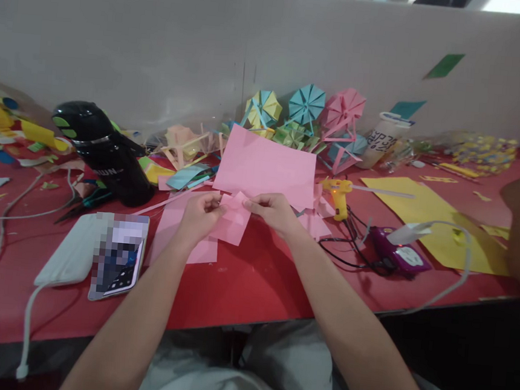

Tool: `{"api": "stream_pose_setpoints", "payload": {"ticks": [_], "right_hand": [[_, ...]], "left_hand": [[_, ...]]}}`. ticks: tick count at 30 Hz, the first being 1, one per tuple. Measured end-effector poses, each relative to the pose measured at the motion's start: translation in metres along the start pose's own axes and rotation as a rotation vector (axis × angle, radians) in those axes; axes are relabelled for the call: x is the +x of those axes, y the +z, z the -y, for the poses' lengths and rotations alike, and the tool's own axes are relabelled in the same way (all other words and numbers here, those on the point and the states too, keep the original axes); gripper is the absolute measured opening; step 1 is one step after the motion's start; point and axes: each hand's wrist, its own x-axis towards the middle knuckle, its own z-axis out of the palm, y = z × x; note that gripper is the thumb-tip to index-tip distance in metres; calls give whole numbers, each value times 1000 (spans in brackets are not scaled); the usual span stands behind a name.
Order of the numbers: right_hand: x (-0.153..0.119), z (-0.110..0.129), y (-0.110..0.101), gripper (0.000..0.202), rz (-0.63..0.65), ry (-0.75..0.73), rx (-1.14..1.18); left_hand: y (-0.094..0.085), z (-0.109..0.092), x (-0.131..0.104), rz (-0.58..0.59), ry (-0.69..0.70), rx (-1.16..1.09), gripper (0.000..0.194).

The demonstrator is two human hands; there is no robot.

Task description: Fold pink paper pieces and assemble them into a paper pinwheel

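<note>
Two hands [200, 215], one black bottle [108, 160], one yellow glue gun [339, 196], one phone [120, 261], one cup [379, 146]

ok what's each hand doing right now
Left hand: closed, pinching the small pink paper near its left edge.
Right hand: closed, pinching that paper near its upper right.

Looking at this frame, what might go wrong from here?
The small pink sheet, held between the left hand and right hand, looks thin and could tear or crease askew.
The yellow glue gun shows a glowing spot and lies close to pink paper scraps; if hot, it might mark them.
A white cable hangs over the front edge of the table; it could get snagged.
</note>
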Motion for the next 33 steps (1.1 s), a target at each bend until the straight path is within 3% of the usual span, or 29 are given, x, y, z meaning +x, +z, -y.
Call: {"api": "stream_pose_setpoints", "payload": {"ticks": [8, 12, 18, 24, 27, 30, 33], "right_hand": [[-7, 13, -2, 41, 84, 2, -45], [-8, 13, -3, 38, 138, -77, -142], [-4, 6, -1, 39, 61, -97, -169], [-7, 9, 0, 36, 111, -67, -129], [-6, 9, 3, 46, 26, -92, -171], [-4, 7, 7, 51, -35, -117, -198], [-3, 5, 7, 47, -7, -115, -167]], "left_hand": [[-2, 2, 1, 5, 12, -45, 14], [0, -6, -4, 144, -9, -116, 19], [3, -11, -7, 198, -9, -116, 22], [4, -7, -6, 169, -53, -109, 31], [5, -7, -5, 171, -80, -125, 36], [7, -8, -5, 177, -94, -149, 35], [7, -9, -6, 183, -113, -155, 30]]}}
